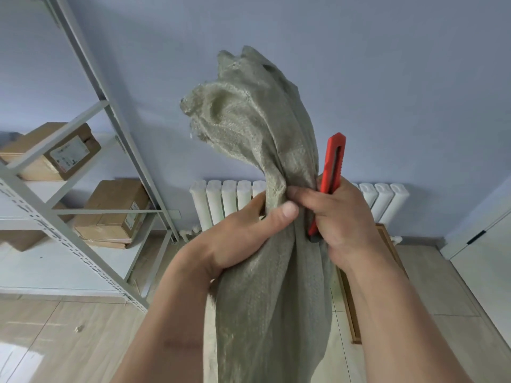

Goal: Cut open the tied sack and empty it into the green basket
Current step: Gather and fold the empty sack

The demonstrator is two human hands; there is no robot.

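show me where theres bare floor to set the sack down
Bare floor lies at lower left, in front of the rack, apart from one small scrap. A narrower strip runs at right between the wooden board and the white door. It is crowded on the rack's shelves with boxes, and along the radiator behind the sack.

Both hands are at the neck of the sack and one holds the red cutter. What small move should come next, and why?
Probably push out the blade of the red cutter. The right hand holds it upright beside the sack, no blade shows, and the left hand already grips the gathered neck, so the neck is steady for cutting.
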